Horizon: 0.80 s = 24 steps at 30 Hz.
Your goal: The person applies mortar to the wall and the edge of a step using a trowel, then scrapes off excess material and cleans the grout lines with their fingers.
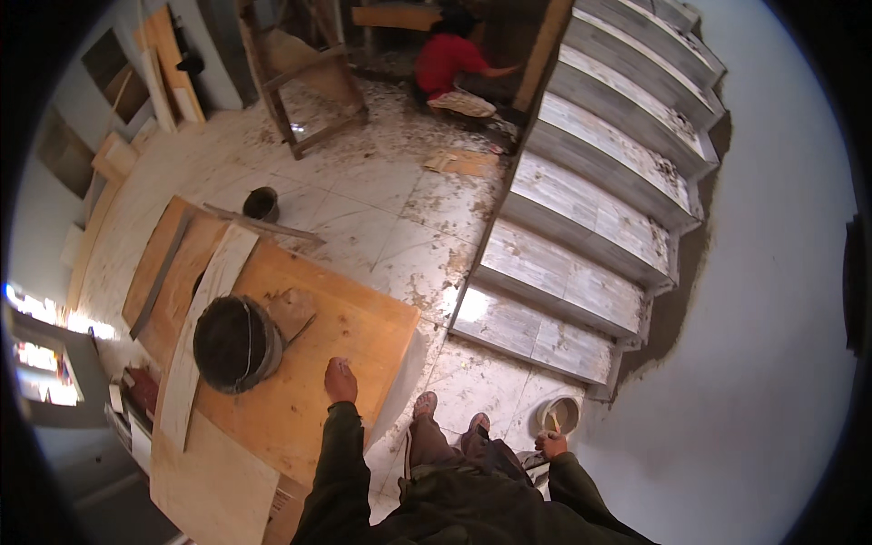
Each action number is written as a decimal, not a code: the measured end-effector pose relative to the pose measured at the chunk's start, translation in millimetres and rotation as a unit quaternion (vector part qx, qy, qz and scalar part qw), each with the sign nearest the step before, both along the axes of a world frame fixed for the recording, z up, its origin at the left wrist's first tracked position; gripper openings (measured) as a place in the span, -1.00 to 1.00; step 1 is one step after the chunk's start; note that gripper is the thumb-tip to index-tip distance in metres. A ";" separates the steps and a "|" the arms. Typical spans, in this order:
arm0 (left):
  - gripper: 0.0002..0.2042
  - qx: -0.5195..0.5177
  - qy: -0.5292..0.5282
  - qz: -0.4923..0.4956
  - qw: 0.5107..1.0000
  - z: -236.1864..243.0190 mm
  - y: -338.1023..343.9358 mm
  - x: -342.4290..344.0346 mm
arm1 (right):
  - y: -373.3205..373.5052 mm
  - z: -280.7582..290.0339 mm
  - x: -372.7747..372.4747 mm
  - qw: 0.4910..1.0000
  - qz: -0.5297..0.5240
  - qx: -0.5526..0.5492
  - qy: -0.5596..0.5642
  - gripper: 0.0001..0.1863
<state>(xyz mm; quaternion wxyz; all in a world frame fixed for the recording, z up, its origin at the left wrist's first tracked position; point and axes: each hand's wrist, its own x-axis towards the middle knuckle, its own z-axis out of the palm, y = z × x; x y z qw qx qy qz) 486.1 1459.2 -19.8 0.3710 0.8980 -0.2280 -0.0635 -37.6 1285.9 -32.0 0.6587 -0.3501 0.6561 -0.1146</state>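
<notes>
My left hand (341,381) is closed, held over the near edge of an orange-brown wooden tabletop (363,313). Whatever its fingers hold, if anything, is hidden. Low on the right, my right hand (550,443) grips a tool with a pale wooden handle (555,421). That tool reaches into a light round bucket (570,413) on the tiled floor, beside the bottom stair; its working end is not clear. A large black bucket (263,350) with a wire handle stands on the tabletop, left of my left hand. Next to it lies a flat, mortar-smeared trowel-like piece (292,313).
A grey staircase (563,236) rises on the right along a pale wall (772,272). A person in a red top (447,65) squats at the back near a wooden frame (304,82). A small dark bucket (262,204) and a cardboard piece (463,162) sit on the debris-strewn floor.
</notes>
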 end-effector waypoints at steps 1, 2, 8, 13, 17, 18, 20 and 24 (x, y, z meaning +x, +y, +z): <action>-0.89 0.026 -0.025 0.005 0.999 -0.4 -5.3 -1.4 | 7.7 2.5 -1.7 1.000 -0.004 -0.021 0.012 -0.86; -0.89 0.052 -0.051 0.012 0.997 -0.7 -8.6 -3.3 | 12.5 4.7 -3.4 0.999 -0.015 -0.023 0.019 -0.86; -0.78 0.094 -0.132 0.025 0.986 15.0 3.7 -1.4 | 44.0 2.3 2.2 0.995 -0.057 -0.004 0.078 -0.78; -0.67 0.131 -0.156 0.014 0.979 50.9 9.6 17.5 | 50.9 6.5 19.9 0.994 -0.039 -0.017 0.097 -0.79; -0.62 -0.002 -0.110 0.007 0.994 149.4 -30.9 48.7 | 58.4 11.3 35.4 0.995 -0.061 -0.017 0.071 -0.80; -0.61 -0.074 -0.052 -0.021 0.996 202.3 -52.6 51.9 | 59.6 11.7 35.3 0.996 -0.073 -0.006 0.055 -0.79; -0.62 -0.151 -0.051 -0.062 0.985 299.4 -79.7 47.2 | 65.4 6.9 29.6 0.994 -0.069 -0.028 0.078 -0.77; -0.46 -0.396 -0.302 -0.273 0.823 444.1 -104.2 39.3 | 76.1 -29.7 5.8 0.917 0.182 -0.228 0.271 -0.66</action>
